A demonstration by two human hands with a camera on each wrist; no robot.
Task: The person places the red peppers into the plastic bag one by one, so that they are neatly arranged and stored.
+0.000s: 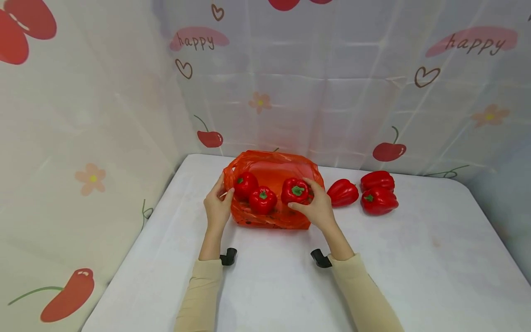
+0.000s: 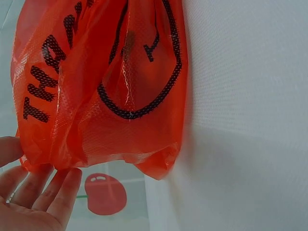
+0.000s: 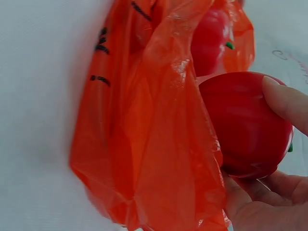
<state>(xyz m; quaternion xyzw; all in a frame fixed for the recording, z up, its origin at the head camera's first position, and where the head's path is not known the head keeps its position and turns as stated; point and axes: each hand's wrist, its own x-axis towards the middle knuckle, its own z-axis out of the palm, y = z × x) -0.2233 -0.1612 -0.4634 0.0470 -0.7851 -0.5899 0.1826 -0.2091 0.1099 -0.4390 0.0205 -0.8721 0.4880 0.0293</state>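
Note:
An orange-red plastic bag [image 1: 274,222] with black print lies spread on the table, its opening turned up. Two red bell peppers, one at the left [image 1: 245,185] and one in the middle [image 1: 263,201], rest in it. My left hand [image 1: 218,206] holds the bag's left edge between thumb and fingers; the left wrist view shows the fingertips [image 2: 72,177] against the plastic. My right hand [image 1: 317,205] grips a third bell pepper [image 1: 295,190], green stem showing, over the bag's right side. In the right wrist view, thumb and fingers are round this pepper [image 3: 245,125], beside the bag's rim.
Three more red bell peppers lie right of the bag: one close by [image 1: 343,192], one at the back [image 1: 377,180] and one in front [image 1: 379,201]. A patterned curtain [image 1: 332,106] hangs behind the white table [image 1: 435,258]. Dark wrist mounts sit at both sleeves.

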